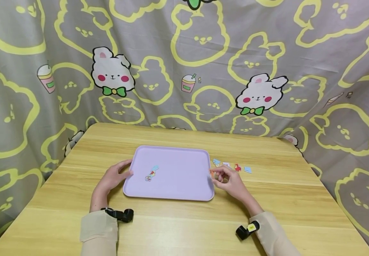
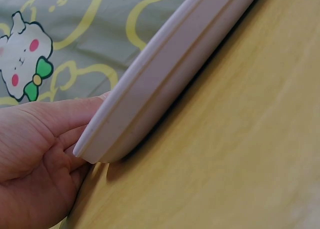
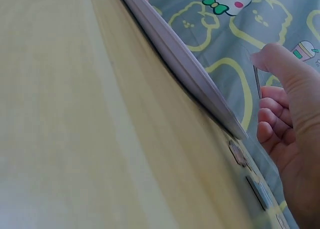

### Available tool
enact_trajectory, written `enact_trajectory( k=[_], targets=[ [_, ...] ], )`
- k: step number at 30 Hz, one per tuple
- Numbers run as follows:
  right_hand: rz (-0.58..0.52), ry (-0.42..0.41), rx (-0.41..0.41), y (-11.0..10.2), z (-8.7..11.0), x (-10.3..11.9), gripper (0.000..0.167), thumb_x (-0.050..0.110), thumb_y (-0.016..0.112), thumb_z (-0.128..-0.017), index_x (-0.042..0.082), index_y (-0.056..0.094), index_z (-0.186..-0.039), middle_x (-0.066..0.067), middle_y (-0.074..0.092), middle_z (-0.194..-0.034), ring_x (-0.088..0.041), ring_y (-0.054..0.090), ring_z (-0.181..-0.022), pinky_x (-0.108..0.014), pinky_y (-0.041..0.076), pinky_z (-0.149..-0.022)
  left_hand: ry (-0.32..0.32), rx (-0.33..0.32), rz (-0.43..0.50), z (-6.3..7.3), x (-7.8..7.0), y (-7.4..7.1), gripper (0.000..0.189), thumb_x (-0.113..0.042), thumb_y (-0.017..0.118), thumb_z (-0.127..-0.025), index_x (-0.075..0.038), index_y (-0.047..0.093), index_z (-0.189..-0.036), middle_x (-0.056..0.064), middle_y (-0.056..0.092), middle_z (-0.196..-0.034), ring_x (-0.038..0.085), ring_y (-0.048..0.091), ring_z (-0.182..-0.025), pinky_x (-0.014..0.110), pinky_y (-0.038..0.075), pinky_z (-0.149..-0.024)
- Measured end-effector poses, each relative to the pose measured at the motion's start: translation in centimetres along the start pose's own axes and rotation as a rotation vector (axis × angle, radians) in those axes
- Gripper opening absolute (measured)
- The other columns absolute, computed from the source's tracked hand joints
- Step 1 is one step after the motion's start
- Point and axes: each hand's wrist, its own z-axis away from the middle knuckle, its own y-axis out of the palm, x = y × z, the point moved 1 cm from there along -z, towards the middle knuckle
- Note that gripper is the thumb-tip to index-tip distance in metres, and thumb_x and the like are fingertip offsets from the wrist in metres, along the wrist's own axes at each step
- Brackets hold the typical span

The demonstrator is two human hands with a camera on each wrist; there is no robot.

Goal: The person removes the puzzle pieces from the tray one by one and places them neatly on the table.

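Patterned curtain (image 1: 159, 39) hangs behind a pale wood table (image 1: 178, 227), and on the wood lies a lilac tray (image 1: 178, 174). Its longer sides run from left to right across the person's front. On it, well over in the left part, lies a short strip (image 1: 153, 173) of joined pieces, slanting so that its near end points left and its far end right.

What matters most is the gap between that strip and the orange piece (image 1: 213, 174), which the right hand (image 1: 230, 180) pinches narrowly between thumb and forefinger. The strip lies to the left of that grip, with most of the tray's width between them. In the right wrist view the piece shows edge-on, so I cannot tell its long axis; nor can I tell whether it is over the rim or just outside.

The left hand (image 1: 115, 175) is much nearer the strip but apart from it, gripping the tray's left rim, thumb over the edge. Loose pieces (image 1: 237, 167) lie on the wood beyond the right hand, just beside the tray's right side.
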Motion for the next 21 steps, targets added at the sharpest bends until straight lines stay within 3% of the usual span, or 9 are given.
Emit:
enact_trajectory(
  k=[9, 16, 19, 21],
  targets=[
    [0.013, 0.034, -0.021, -1.2, 0.9, -0.7, 0.031, -0.008, 0.073, -0.079, -0.010, 0.065, -0.109, -0.023, 0.060, -0.083, -0.027, 0.054, -0.070, -0.016, 0.052, -0.060, -0.005, 0.002, -0.006, 0.1, 0.0, 0.1, 0.058, -0.021, 0.057, -0.099, -0.008, 0.037, -0.151, 0.024, 0.026, -0.159, 0.046, 0.016, -0.149, 0.061, 0.015, -0.121],
    [0.030, 0.037, -0.018, -2.2, 1.3, -1.0, 0.035, -0.008, 0.074, -0.079, -0.011, 0.065, -0.112, -0.024, 0.060, -0.082, -0.032, 0.054, -0.069, -0.021, 0.052, -0.059, 0.004, -0.008, -0.009, 0.0, 0.1, -0.1, 0.058, -0.021, 0.058, -0.099, -0.007, 0.037, -0.151, 0.025, 0.027, -0.159, 0.047, 0.017, -0.148, 0.062, 0.016, -0.121],
    [0.064, 0.024, -0.017, -2.6, 1.5, -1.2, 0.033, -0.008, 0.075, -0.078, -0.010, 0.066, -0.110, -0.021, 0.059, -0.078, -0.030, 0.054, -0.066, -0.018, 0.051, -0.058, 0.008, -0.003, -0.015, 0.0, 0.1, -0.1, 0.058, -0.022, 0.058, -0.099, -0.007, 0.037, -0.151, 0.025, 0.027, -0.159, 0.047, 0.017, -0.148, 0.062, 0.016, -0.121],
    [0.085, 0.019, -0.017, -2.9, 1.6, -1.3, 0.032, -0.008, 0.075, -0.078, -0.010, 0.066, -0.108, -0.019, 0.058, -0.075, -0.028, 0.054, -0.065, -0.011, 0.050, -0.064, 0.006, 0.000, -0.017, 0.0, 0.1, -0.1, 0.058, -0.022, 0.057, -0.099, -0.008, 0.037, -0.151, 0.024, 0.027, -0.159, 0.047, 0.017, -0.148, 0.062, 0.016, -0.121]
  ],
)
